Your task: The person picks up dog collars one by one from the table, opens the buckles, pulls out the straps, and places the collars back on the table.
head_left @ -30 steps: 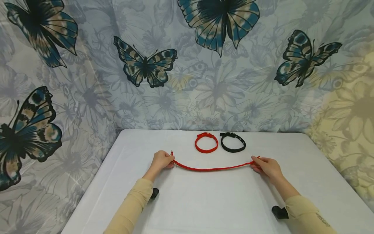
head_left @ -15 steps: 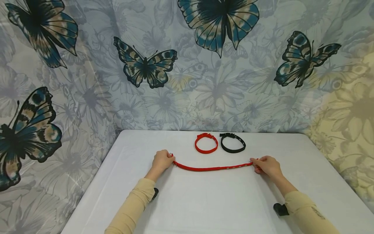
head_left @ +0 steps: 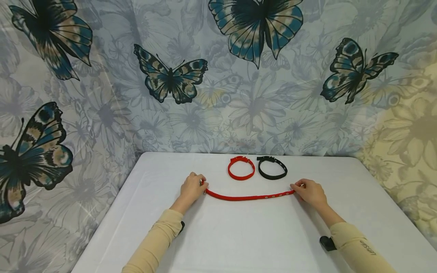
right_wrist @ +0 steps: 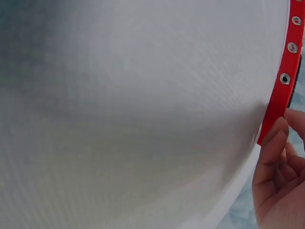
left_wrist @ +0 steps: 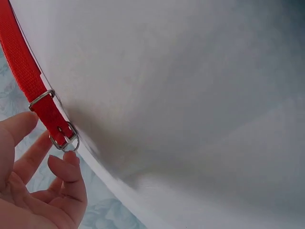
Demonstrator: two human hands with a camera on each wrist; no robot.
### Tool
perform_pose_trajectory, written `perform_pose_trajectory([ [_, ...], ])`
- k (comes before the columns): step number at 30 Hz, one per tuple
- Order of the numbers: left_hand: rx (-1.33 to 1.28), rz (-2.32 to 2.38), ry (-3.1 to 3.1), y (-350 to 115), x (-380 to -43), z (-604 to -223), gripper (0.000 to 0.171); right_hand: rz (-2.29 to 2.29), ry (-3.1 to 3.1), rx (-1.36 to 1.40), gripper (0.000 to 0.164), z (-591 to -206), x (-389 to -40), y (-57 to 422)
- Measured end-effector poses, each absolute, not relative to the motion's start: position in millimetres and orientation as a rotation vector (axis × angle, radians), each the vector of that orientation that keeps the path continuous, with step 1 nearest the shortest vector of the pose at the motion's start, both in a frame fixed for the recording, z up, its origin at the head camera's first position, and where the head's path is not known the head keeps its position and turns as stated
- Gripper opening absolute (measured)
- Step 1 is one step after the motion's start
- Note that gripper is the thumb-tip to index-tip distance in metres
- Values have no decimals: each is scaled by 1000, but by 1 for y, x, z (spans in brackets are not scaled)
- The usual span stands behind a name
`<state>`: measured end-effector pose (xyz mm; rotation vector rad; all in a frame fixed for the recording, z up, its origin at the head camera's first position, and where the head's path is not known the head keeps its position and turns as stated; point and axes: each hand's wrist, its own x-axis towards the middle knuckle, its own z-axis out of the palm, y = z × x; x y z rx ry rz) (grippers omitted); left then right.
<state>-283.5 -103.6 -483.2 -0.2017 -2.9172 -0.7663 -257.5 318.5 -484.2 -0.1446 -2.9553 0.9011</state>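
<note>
A red collar (head_left: 239, 198) spans the space between the two hands, sagging slightly low over the white table. At its buckle end the left hand (head_left: 192, 187) pinches it. In the left wrist view the metal buckle (left_wrist: 75, 131) and a metal keeper (left_wrist: 42, 99) show, with fingertips right at them. The right hand (head_left: 311, 192) pinches the opposite tip between thumb and finger. Several metal eyelets (right_wrist: 285, 78) line that end in the right wrist view. Behind the strap lie a second red collar (head_left: 241, 178) and a black collar (head_left: 272, 177), both buckled into loops.
The white table (head_left: 218, 239) reaches back to a hanging cloth (head_left: 191, 125) printed with butterflies and flowers. A black wrist camera (head_left: 327, 243) sits under the right sleeve, and another (head_left: 182, 226) shows partly by the left sleeve.
The strap has turned so its flat face and eyelets show. Both hands have shifted slightly inward, and the left fingers have changed their hold at the buckle. The two looped collars have stayed put.
</note>
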Motion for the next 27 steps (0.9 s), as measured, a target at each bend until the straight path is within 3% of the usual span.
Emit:
perform_pose_trajectory([
  [27, -259, -903, -2855, -100, -278, -484, 28, 964, -2926, -78, 41, -482, -259, 308],
])
